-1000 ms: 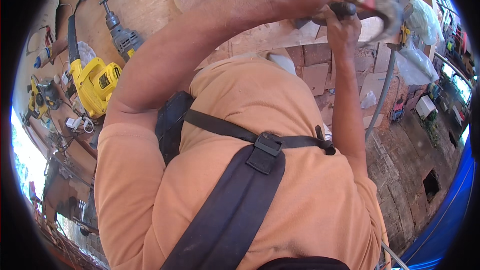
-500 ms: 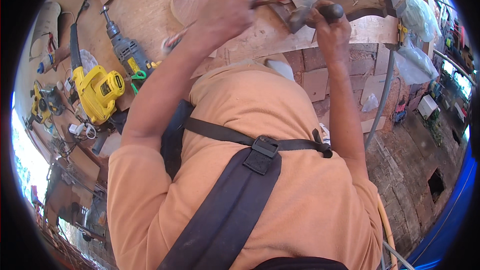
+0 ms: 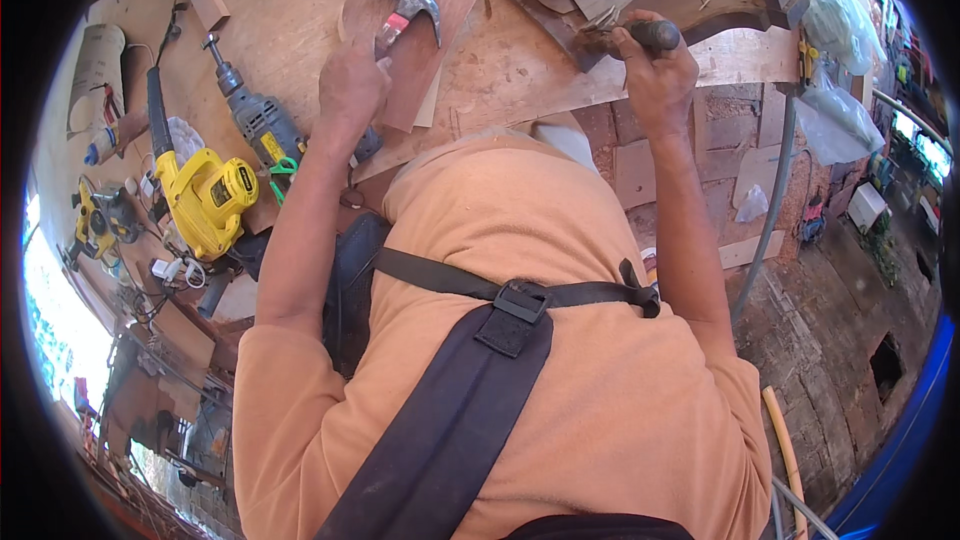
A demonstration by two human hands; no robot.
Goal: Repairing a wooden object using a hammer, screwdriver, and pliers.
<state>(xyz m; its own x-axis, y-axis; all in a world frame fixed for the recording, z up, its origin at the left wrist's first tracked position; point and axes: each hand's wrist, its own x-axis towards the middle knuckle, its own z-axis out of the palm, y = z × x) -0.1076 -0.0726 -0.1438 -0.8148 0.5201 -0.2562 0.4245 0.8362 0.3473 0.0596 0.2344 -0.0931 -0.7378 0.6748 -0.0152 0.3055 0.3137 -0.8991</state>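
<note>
The frame lies on the bench, its curved rail on the near side. Well to the left of the frame, the left hand is wrapped round the hammer, closed on the handle just below its red band; the claw head is over the board, also left of the frame. At the frame's near left corner, the right hand grips the tool by its rounded dark handle; its far end cannot be made out, nor whether it touches the wood.

The hammer is likely stiff and head-heavy: a hold near the head should give control, one farther down more swing. The tool looks rigid, its smooth handle perhaps slippery, so best held tightly below the rounded end. The frame seems stiff and fairly heavy, best held by its thick end pieces; thinner edges may splinter.
</note>
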